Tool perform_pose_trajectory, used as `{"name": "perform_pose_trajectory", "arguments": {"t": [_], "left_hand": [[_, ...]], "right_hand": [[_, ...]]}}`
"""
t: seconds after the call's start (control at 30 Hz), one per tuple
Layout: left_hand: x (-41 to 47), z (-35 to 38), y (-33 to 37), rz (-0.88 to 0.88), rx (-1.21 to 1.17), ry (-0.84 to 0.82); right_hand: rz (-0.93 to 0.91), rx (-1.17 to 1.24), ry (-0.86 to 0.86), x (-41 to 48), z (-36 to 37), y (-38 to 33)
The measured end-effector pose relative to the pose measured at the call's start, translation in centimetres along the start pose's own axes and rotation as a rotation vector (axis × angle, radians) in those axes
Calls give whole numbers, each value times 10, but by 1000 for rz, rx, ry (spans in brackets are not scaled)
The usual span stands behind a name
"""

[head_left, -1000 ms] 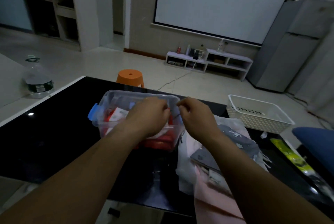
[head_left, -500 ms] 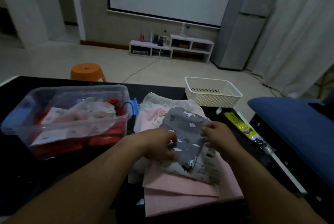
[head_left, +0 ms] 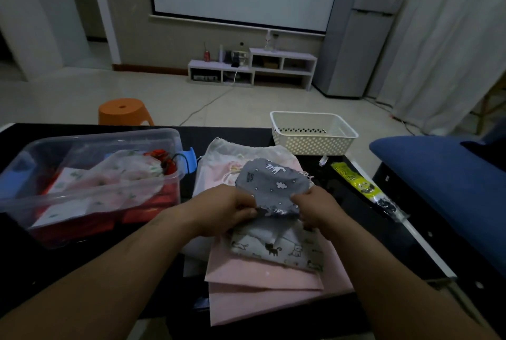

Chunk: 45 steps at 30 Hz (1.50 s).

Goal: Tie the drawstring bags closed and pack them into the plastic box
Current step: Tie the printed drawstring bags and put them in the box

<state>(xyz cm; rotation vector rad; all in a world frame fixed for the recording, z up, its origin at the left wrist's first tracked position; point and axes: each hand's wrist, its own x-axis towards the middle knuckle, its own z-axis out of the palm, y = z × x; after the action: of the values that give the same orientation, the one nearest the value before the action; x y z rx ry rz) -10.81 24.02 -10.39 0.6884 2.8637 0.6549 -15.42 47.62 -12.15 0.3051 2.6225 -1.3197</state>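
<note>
A grey drawstring bag (head_left: 271,184) printed with white animals and clouds is lifted off a pile of flat bags. My left hand (head_left: 224,209) pinches its near left edge and my right hand (head_left: 315,209) pinches its near right edge. Under it lie a light cat-print bag (head_left: 276,250), pink bags (head_left: 260,282) and a white one (head_left: 238,152). The clear plastic box (head_left: 90,200) with blue clips stands at the left on the black table (head_left: 27,271), holding a tied floral bag (head_left: 131,175) and red packets.
A white perforated basket (head_left: 312,134) stands at the table's far right edge. A yellow-green wrapped packet (head_left: 364,189) lies right of the pile. A blue cushion (head_left: 449,172) is at the right, an orange stool (head_left: 123,110) behind the table.
Both hands left the plastic box and came right to the pile. They took hold of the grey bag and have raised it a little since half a second ago.
</note>
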Motion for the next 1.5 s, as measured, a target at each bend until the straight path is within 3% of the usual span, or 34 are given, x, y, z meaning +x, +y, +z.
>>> {"name": "perform_pose_trajectory", "arguments": {"t": [0.13, 0.23, 0.37, 0.43, 0.5, 0.67, 0.73, 0.8, 0.9, 1.07, 1.27, 1.5], "left_hand": [[-13, -12, 13, 17, -43, 152], [-26, -21, 27, 105, -43, 242], [-43, -15, 44, 166, -168, 22], [-48, -6, 43, 195, -185, -164], [-49, -3, 38, 124, -254, -224], [-28, -9, 5, -351, -342, 275], [-22, -8, -3, -537, -368, 233], [-16, -5, -5, -612, -493, 157], [-13, -5, 1, -649, -731, 152], [-11, -5, -1, -678, -886, 98], [-6, 0, 8, -679, -1343, 265], [4, 5, 7, -592, -1308, 416]], "right_hand": [[-5, 169, 90, -3, 3, -1], [63, 403, 66, -7, 2, -8], [147, 579, 0, -4, 6, -13], [152, 542, -11, -1, 11, -12], [106, 457, -22, 4, 14, -10], [-21, 474, -148, -8, 7, -15], [-71, 499, -215, -12, 4, -16], [-101, 506, -264, -15, 2, -15], [-132, 570, -336, -20, 0, -17], [-149, 716, -439, -27, -3, -23], [-120, 752, -478, -30, -3, -24], [-52, 746, -374, -30, -1, -22]]}}
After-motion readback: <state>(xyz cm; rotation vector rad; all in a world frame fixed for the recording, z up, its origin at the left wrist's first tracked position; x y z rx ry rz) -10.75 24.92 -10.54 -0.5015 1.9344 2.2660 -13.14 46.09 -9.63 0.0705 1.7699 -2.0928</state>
